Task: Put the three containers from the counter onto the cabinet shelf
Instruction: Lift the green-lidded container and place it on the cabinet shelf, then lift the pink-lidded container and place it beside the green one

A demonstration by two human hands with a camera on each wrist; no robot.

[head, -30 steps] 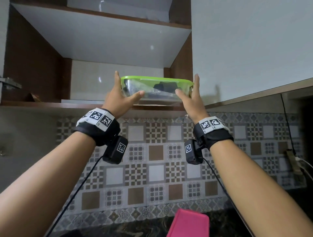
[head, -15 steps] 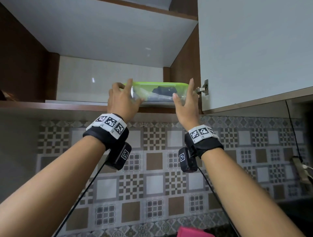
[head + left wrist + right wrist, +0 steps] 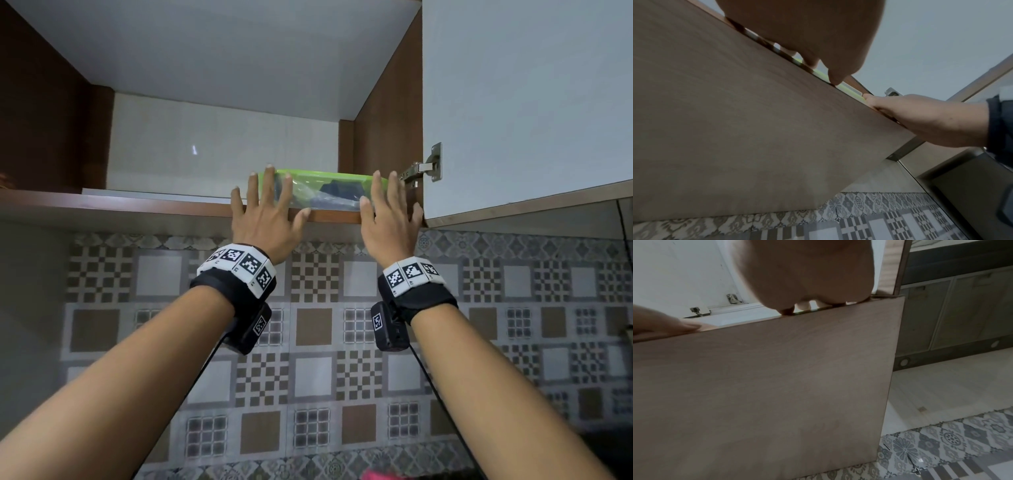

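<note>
1. The clear container (image 3: 325, 193) with a lime-green lid sits on the cabinet shelf (image 3: 137, 205), at the right end of the opening, close to the brown side wall (image 3: 387, 113). Something dark shows through its clear side; what it is cannot be told.
2. The left hand (image 3: 265, 214) is spread flat against the container's left front, its fingers straight and pointing up, the fingertips reaching the green lid. Its thumb lies along the shelf's front edge. It grips nothing.
3. The right hand (image 3: 388, 212) is likewise flat, with straight fingers, against the container's right front corner. Its little-finger side is close to the cabinet's side wall. It too grips nothing.
4. In the left wrist view the shelf's underside (image 3: 735, 121) fills most of the picture, and only a thin strip of the green lid (image 3: 846, 88) shows past its edge between the two hands.
5. Both wrists carry black bands with white coded markers (image 3: 239, 263) and a small black camera unit (image 3: 388, 329) beneath.
6. A metal hinge (image 3: 424, 168) joins the open white cabinet door (image 3: 531, 102) to the side wall, just right of the container.
7. Below the shelf, patterned brown and grey wall tiles (image 3: 315, 342) cover the wall.
8. A pink object (image 3: 380, 475) shows at the bottom edge of the head view, mostly cut off.
</note>
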